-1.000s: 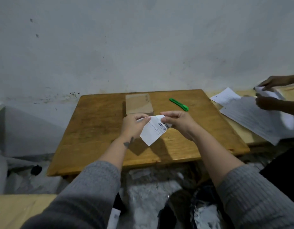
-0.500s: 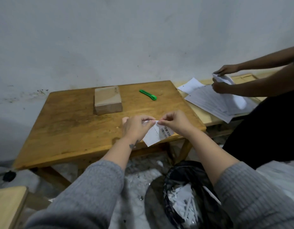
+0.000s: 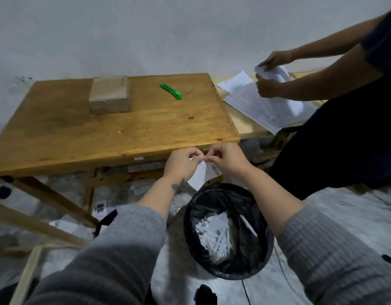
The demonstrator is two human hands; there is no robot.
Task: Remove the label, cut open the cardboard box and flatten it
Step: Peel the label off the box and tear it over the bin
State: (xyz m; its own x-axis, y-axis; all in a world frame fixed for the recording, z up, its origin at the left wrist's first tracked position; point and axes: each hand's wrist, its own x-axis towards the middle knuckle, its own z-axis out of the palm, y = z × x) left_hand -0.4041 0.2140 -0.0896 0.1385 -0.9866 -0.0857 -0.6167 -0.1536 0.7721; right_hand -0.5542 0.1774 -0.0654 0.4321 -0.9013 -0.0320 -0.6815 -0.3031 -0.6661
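A small brown cardboard box stands closed at the back of the wooden table. A green cutter lies to its right on the table. My left hand and my right hand each pinch the top of the white barcode label, held off the table's front right corner. The label is split down from its top edge between my fingers. It hangs just above a black-lined bin.
The bin on the floor holds torn white paper scraps. To the right a second person handles sheets of paper on a neighbouring bench. Table legs and wooden rails stand at the lower left.
My hands carried the label from above the table out past its front right corner, over the bin. The label has started to tear at the top. My view swung down and right.
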